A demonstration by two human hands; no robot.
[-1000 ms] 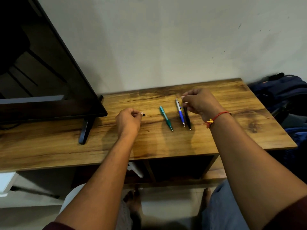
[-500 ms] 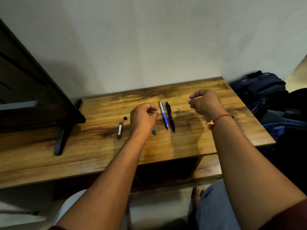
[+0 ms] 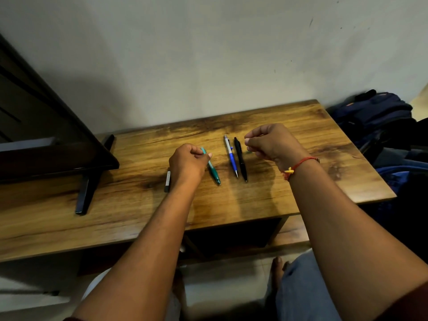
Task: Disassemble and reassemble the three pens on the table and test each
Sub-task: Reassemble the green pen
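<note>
Head view: now pinching top end of green pen [image 3: 214, 171] with left hand [image 3: 187, 163], no longer covering it as half a second ago; pen lying on table [image 3: 301, 181]. Likely teardown starting. Right hand [image 3: 271, 142] curled beside black pen [image 3: 240, 158]; hold unclear. Backpack [image 3: 375, 114]: contents hidden.
</note>
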